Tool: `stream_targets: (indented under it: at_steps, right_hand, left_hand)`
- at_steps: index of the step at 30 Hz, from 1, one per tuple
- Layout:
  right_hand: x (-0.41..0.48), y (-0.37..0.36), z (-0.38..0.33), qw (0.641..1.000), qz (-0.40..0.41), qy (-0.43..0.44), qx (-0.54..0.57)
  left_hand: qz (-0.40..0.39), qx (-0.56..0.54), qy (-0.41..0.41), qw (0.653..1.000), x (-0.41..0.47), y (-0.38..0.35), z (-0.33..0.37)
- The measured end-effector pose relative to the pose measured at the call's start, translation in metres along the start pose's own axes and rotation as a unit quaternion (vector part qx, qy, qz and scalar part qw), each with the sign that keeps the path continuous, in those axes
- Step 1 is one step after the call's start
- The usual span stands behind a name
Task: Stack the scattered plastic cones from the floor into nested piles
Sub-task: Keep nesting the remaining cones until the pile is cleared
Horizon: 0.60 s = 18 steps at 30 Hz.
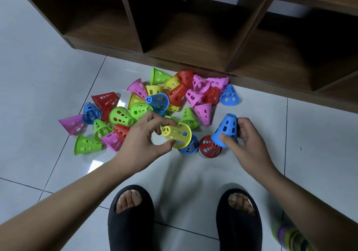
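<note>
Cones [155,103] of pink, red, green, yellow and blue are seen in a loose heap on the floor [48,67], most of them tipped on their sides and touching one another. A yellow cone [178,134] is held on its side in the left hand [144,140], with the fingers [166,123] closed over its top and the thumb under it. A blue cone [226,129] is gripped by the right hand [246,140], tilted, with its small end up. Just below the yellow cone, a blue pile [189,147] is seen upright on the floor, partly hidden by that cone. Beside it a red pile [210,147] is seen, with other colours showing through its holes; its edge is covered by the blue cone. One more blue cone [229,96] is set apart at the far right of the heap, close to the shelf.

The floor is made of pale shiny tiles with thin dark lines between them. A brown wooden shelf [193,38] with open, dark boxes is placed along the back, right behind the heap. Two feet in black slippers [131,221] are seen at the bottom. A stack of mixed colours [286,235] is partly hidden behind the right arm at the bottom corner.
</note>
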State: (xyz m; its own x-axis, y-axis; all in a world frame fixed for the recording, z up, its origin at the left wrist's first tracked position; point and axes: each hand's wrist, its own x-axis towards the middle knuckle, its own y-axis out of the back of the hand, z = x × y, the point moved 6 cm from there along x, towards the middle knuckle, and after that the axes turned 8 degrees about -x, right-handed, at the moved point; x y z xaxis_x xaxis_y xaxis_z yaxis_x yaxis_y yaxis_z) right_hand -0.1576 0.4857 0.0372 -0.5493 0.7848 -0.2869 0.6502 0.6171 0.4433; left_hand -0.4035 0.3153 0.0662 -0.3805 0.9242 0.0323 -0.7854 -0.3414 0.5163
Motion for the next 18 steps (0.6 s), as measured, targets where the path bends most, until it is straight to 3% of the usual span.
stream_targets:
  at_steps: [10, 18]
  right_hand:
    - [-0.018, -0.027, 0.0, 0.976, -0.024, 0.124, -0.178]
    - [-0.009, -0.03, 0.019, 0.97, -0.059, 0.139, -0.191]
  left_hand:
    - [-0.083, 0.024, -0.035, 0.996, -0.001, -0.058, -0.014]
    - [-0.091, 0.06, -0.011, 0.994, -0.004, -0.069, -0.038]
